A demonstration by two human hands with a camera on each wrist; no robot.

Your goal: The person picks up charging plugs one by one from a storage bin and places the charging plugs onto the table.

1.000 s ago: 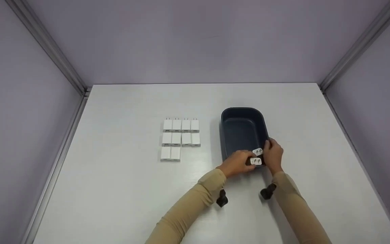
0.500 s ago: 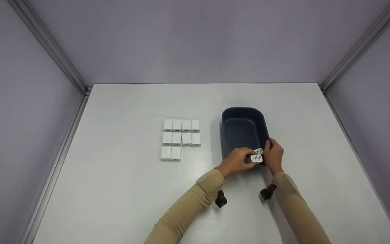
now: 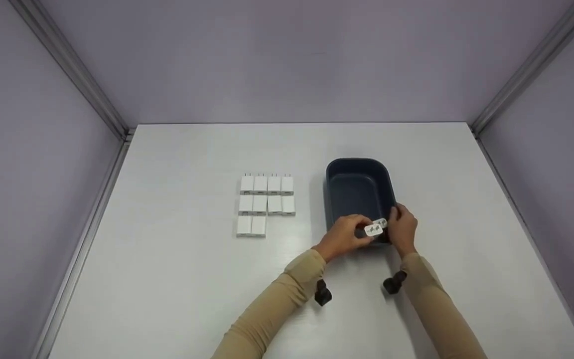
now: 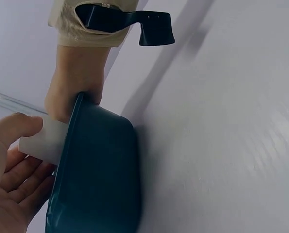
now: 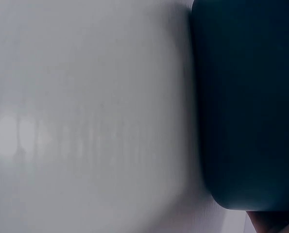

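In the head view, my left hand (image 3: 344, 235) pinches a white USB charger (image 3: 373, 230), prongs facing up, over the near end of a dark blue plastic bin (image 3: 328, 199). The left wrist view has the thumb (image 4: 20, 127) on one side of the white charger (image 4: 44, 141), close to the bin's rim. My right hand (image 3: 402, 229) grips the bin's right rim near its near corner. A second white charger (image 3: 381, 222) stands prongs up inside the bin, partly hidden behind the held one. The bin's outer wall (image 5: 246, 107) fills the right of the right wrist view.
Left of the bin, several white chargers (image 3: 260, 204) lie in neat rows on the white table (image 3: 177, 279). Grey walls (image 3: 287, 60) enclose the table at the back and both sides. Black camera mounts (image 3: 323, 294) hang below both wrists.
My left hand has moved slightly away from me and left with its charger, which now tilts and covers more of the second charger. The right hand and bin have stayed put.
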